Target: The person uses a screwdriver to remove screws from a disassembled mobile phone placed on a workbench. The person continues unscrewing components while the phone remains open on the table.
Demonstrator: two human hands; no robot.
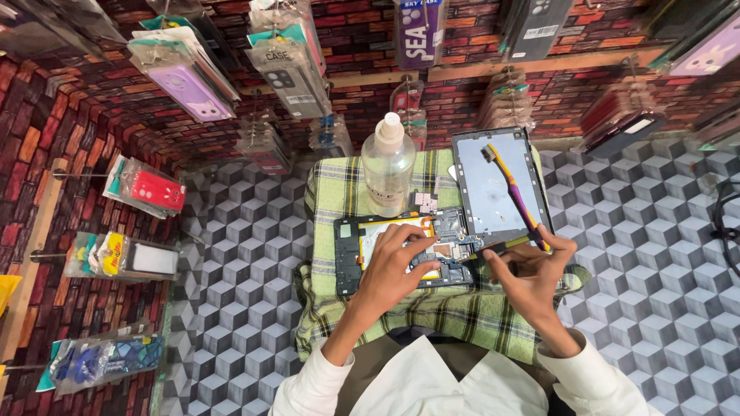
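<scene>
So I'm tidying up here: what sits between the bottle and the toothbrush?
In the head view, only checked cloth and the back cover's dark edge separate bottle and toothbrush.

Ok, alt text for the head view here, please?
A person's left hand presses on an opened phone with its circuit boards bare, on a green plaid cloth. The right hand holds a thin dark tool at the phone's edge. Behind stand a clear bottle and a toothbrush lying on the removed panel.

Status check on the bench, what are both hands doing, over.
Left hand flat on opened phone. Right hand pinching thin dark tool at phone's right edge. Purple-yellow toothbrush lies on back panel; clear bottle stands behind.
</scene>
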